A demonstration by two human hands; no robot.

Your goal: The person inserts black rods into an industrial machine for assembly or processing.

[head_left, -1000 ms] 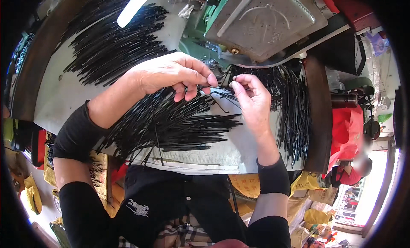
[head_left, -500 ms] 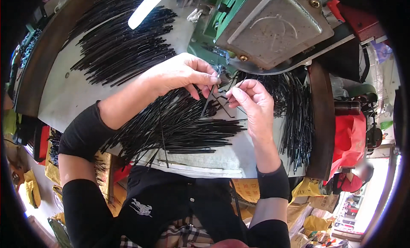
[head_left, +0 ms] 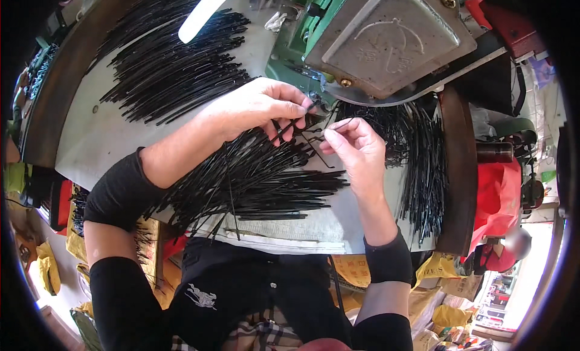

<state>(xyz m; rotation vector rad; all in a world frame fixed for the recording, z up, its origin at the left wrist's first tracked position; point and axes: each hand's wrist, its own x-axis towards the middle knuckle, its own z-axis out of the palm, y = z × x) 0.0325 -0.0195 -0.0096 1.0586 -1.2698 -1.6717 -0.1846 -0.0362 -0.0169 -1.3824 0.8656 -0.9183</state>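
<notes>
My left hand (head_left: pixel 257 106) pinches a thin black metal rod (head_left: pixel 296 128) just under the green and grey machine (head_left: pixel 374 40). My right hand (head_left: pixel 356 151) holds the other end of that rod by a thin wire between thumb and forefinger. Both hands sit above a pile of black rods (head_left: pixel 260 185) fanned out on the pale worktable (head_left: pixel 109 142). The rod's tip near the machine's working point is partly hidden by my fingers.
A second heap of black rods (head_left: pixel 172 55) lies at the back left and another bundle (head_left: pixel 420 157) hangs off the right. A white tube lamp (head_left: pixel 202 12) lies near the top. A red bag (head_left: pixel 498 197) and yellow sacks (head_left: pixel 444 290) stand beyond the table.
Both hands have moved up and closer to the machine, carrying the rod between them. The view has shifted slightly, so the machine looks larger.
</notes>
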